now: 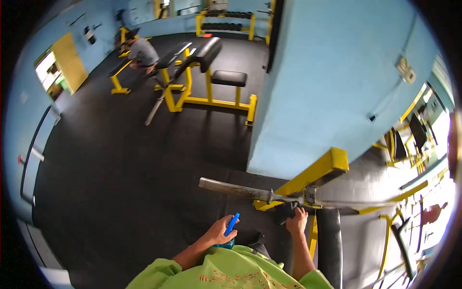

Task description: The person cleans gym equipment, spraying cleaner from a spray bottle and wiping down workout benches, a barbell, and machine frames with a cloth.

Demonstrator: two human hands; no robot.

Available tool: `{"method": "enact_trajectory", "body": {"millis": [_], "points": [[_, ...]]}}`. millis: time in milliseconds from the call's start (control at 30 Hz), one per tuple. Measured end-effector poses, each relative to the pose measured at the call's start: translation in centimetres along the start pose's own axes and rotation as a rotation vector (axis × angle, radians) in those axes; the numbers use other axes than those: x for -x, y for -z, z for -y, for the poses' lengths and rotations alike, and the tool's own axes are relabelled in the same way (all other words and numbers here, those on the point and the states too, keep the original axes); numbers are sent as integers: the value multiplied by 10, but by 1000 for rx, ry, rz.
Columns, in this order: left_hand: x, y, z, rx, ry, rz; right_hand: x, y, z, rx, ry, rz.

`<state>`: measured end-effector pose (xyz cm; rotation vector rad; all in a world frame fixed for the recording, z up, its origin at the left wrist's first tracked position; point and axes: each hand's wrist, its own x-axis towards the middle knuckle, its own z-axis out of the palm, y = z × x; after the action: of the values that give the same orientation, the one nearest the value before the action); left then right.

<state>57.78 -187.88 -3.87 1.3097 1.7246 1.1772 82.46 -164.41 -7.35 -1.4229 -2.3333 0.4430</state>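
Observation:
My left hand (pixel 219 231) is closed around a spray bottle (pixel 232 224) with a blue trigger head and a teal body, close to my green shirt. My right hand (pixel 297 221) grips a dark cloth (pixel 285 213), held just under a metal bar (pixel 236 188). That bar rests across a yellow rack upright (pixel 313 174), its bare sleeve end pointing left. Whether the cloth touches the bar or the rack I cannot tell. Beside my right forearm lies a black padded bench (pixel 330 241).
A light blue pillar (pixel 332 86) rises just beyond the rack. Across the black floor (pixel 120 168) stands a yellow preacher bench (pixel 216 101) with black pads. Another person (pixel 143 52) bends near a bench at the back left. Dumbbell racks (pixel 226 26) line the far wall.

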Motion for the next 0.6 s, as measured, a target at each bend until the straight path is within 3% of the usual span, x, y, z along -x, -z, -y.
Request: {"method": "enact_trajectory", "body": {"millis": [67,133,167,233,267,300,367,433,467,533,600], "points": [[-5,-5,-2,-4,-40,70,19,30,7,4,-107,-18],[-1,-9,4,50,8,-26,51,49,4,-503,-510,-115],[3,-12,13,62,-9,54,64,19,-32,-797,-562,-255],[3,-20,25,167,195,-32,75,7,-54,-1309,-978,-163],[1,-27,21,161,191,4,82,-25,-78,-1325,-1113,-33],[-1,-31,14,146,183,-4,81,-38,-77,-1760,-963,142],[-6,-32,2,79,161,-2,64,-54,-65,-2282,-832,472],[-6,-40,-3,62,191,-16,19,-15,0,-2508,-929,312],[-5,-46,-7,73,225,-31,4,-37,1,-2533,-940,321],[-3,-59,-22,4,222,-16,-14,-84,-12,-2656,-900,134],[-7,-75,-41,-46,261,14,-11,-81,-13,-2505,-1029,129]]}}
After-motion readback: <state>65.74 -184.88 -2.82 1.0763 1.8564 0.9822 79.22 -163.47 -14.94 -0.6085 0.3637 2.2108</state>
